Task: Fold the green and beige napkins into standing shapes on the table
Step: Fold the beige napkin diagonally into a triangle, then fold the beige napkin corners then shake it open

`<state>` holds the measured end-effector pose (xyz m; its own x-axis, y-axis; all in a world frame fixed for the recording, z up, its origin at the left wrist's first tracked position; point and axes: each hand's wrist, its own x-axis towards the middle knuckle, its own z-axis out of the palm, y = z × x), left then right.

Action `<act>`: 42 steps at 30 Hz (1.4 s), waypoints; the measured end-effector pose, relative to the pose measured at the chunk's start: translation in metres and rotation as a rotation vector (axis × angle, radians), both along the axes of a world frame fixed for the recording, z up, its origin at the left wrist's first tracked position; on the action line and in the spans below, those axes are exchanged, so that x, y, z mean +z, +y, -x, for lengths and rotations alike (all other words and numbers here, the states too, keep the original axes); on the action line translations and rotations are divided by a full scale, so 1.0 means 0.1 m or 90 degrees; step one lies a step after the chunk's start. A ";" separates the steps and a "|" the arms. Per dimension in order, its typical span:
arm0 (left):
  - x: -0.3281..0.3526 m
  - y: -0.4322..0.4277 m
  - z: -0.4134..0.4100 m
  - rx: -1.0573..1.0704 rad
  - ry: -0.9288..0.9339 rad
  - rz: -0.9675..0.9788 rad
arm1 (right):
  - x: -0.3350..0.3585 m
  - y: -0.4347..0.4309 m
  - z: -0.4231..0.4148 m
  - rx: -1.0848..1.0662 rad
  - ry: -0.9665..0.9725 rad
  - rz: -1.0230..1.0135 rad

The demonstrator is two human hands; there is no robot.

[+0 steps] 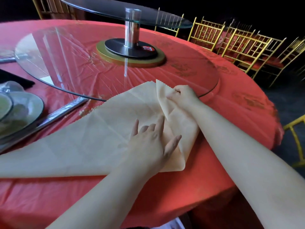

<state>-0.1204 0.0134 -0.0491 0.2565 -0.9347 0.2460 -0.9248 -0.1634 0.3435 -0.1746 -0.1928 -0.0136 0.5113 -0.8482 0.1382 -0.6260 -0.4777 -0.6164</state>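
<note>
A beige napkin (92,139) lies spread as a wide triangle on the red tablecloth (115,192), its long edge towards me. My left hand (151,142) rests flat on its middle with fingers spread, pressing the cloth down. My right hand (183,95) pinches the napkin's right corner, which is lifted and folded up towards the top point, with its zigzag edge pointing away. No green napkin is in view.
A glass turntable (206,75) on a metal post (132,27) sits just beyond the napkin. Plates and a bowl (19,111) stand at the left beside wrapped cutlery (66,109). Gold chairs (244,47) line the table's right side.
</note>
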 end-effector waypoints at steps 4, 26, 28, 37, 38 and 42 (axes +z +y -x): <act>0.02 0.04 -0.01 0.003 0.039 -0.003 | -0.01 -0.03 -0.17 -0.035 0.063 0.025; -0.04 0.03 0.02 -0.005 0.005 -0.042 | -0.08 -0.07 -0.44 -0.064 0.178 0.082; -0.07 0.01 0.02 -0.027 -0.014 -0.055 | -0.09 -0.09 -0.43 -0.062 0.154 0.078; -0.09 -0.03 0.01 -0.065 -0.059 -0.178 | -0.14 -0.07 -0.35 -0.110 0.107 0.173; -0.08 -0.02 0.01 -0.065 -0.057 -0.185 | -0.14 -0.01 -0.29 -0.108 0.094 0.216; -0.06 -0.01 0.01 -0.075 -0.056 -0.200 | -0.09 0.45 0.11 0.054 -0.043 0.242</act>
